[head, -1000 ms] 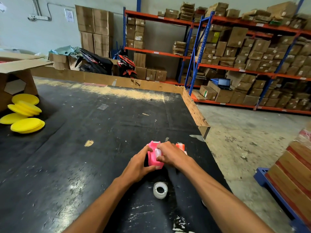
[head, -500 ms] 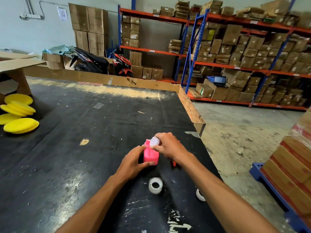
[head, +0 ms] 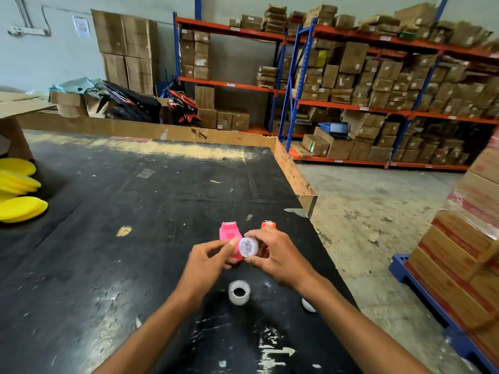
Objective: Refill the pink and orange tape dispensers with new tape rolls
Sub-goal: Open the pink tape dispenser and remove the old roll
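Observation:
The pink tape dispenser (head: 229, 234) stands upright on the black table (head: 108, 238). My left hand (head: 209, 263) grips its lower near side, thumb resting on its face. In my right hand (head: 279, 255) is a small white tape roll (head: 248, 247), held just right of the pink dispenser with its open core facing me. Only the top of the orange tape dispenser (head: 268, 225) shows behind my right hand. A second white tape roll (head: 239, 292) lies on the table between my forearms. Another white roll (head: 308, 305) peeks out from under my right forearm.
Yellow round pads (head: 19, 195) are stacked at the table's left edge. A low cardboard wall (head: 294, 174) lines the far and right sides of the table. Boxes on a blue pallet (head: 464, 260) stand to the right, and shelving with cartons (head: 378, 85) lines the back.
My right hand has drawn the white roll away from the top of the pink dispenser and turned it toward me. My left thumb has moved up onto the dispenser's face.

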The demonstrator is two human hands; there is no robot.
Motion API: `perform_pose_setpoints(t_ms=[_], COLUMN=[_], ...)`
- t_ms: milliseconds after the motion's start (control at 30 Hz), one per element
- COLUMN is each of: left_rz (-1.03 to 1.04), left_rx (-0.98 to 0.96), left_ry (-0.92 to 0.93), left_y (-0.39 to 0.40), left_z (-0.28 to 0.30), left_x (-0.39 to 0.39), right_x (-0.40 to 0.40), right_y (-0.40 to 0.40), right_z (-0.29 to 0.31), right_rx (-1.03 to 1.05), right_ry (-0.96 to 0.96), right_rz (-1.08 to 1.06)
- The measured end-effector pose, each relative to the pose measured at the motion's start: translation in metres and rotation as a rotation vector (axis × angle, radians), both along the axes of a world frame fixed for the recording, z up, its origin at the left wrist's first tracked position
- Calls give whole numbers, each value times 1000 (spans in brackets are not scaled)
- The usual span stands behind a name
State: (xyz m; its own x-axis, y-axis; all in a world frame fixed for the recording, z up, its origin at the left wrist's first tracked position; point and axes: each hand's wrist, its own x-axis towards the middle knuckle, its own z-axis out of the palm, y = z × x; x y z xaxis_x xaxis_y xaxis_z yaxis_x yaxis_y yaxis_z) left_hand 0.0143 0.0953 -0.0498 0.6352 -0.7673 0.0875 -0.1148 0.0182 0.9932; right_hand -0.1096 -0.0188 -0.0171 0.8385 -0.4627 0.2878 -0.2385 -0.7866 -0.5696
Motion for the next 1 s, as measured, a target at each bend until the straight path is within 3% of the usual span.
perform_pose_setpoints(t_ms=[333, 500, 667, 1000], left_rz=[-58, -41, -50, -102], left_rx=[-80, -114, -100, -96], left_ry=[493, 546, 590, 690], left_y=[21, 30, 39, 45], left_z=[13, 18, 18, 17], left_x=[-22, -24, -21, -19], right_x=[4, 6, 2, -17], right_y=[40, 54, 56, 66], right_z=[-5, -3, -5, -10], right_rx=[310, 365, 394, 37], right_ry=[-206, -332, -292, -310], right_rz=[-13, -74, -5, -39])
